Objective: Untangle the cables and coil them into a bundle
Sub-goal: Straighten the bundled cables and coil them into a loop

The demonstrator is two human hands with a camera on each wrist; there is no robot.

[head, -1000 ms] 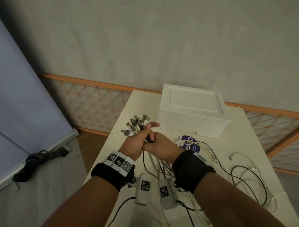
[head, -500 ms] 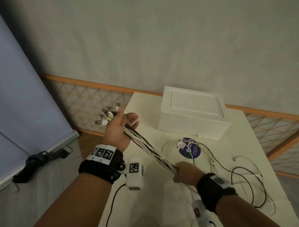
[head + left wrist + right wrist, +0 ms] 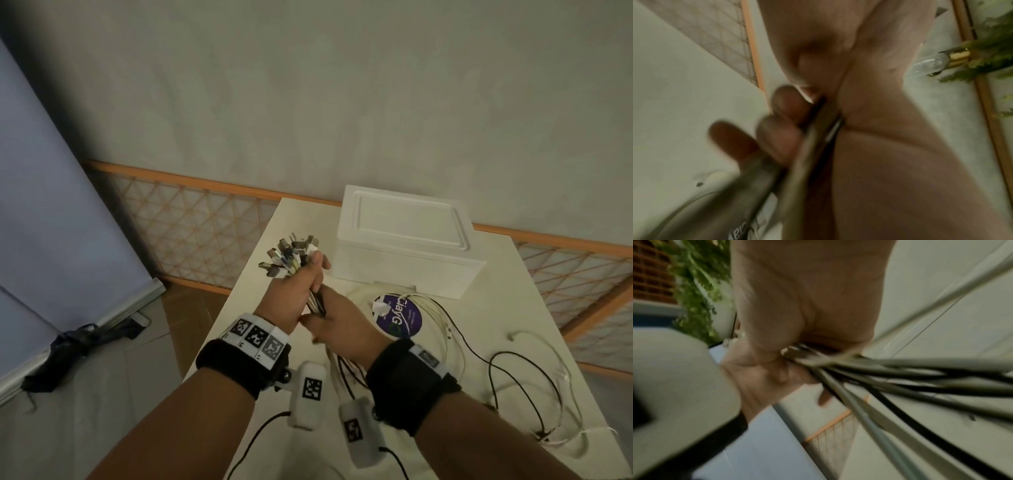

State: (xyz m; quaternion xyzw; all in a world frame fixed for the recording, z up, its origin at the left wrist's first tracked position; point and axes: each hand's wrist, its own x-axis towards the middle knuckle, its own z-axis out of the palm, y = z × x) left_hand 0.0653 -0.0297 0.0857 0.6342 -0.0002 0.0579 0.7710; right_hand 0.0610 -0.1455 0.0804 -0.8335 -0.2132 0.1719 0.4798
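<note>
While both hands meet above the cream table [image 3: 507, 308] | left hand [image 3: 294, 291] fingers clench thin white-and-black cables [image 3: 317, 299] below plug ends | right hand [image 3: 342, 325] grips strands just beneath | light, limp, slippery; likely best held near plugs.

This looks like a room in a home, or a small improvised recording space set up in one. A plain plastered wall [image 3: 342, 85] rises behind a low orange-framed lattice fence [image 3: 191, 226], and the floor [image 3: 68, 411] is bare and pale. A cream bench [image 3: 513, 308] carries a white foam box [image 3: 404, 240] and loose cables [image 3: 507, 377]. A pale blue backdrop screen [image 3: 51, 205] leans at the left. The wrist views show green leafy plants [image 3: 701, 280] and a brick wall [image 3: 651, 272].
</note>
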